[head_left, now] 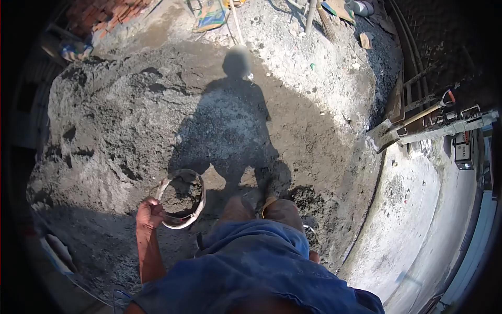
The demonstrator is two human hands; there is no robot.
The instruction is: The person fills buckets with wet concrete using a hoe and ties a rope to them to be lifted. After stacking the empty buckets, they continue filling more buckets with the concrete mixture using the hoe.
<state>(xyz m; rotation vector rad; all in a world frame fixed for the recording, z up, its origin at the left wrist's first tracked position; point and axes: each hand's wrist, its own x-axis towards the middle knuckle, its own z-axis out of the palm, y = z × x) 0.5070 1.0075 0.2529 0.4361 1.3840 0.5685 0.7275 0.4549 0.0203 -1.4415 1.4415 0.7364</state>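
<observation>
My left hand (150, 212) is closed on the near-left rim of a round bucket (199, 208). The bucket's rim is pale and smeared, and dark grey wet material shows inside it. Beside the right edge of my blue clothing, a small patch of skin (314, 256) may be part of my right hand; its fingers are hidden. Just above that patch, a short curved white edge (309, 228) shows, too little of it to name. A large heap of grey mortar-like mix (120, 115) lies in front and to the left, with my shadow across part of it.
A shovel (384, 136) leans at the right, near a long grey beam (449, 128) and a dark box (463, 152). Red bricks (107, 15) are piled at the far left. Printed sacks (210, 15) and a broom (325, 26) stand at the far side.
</observation>
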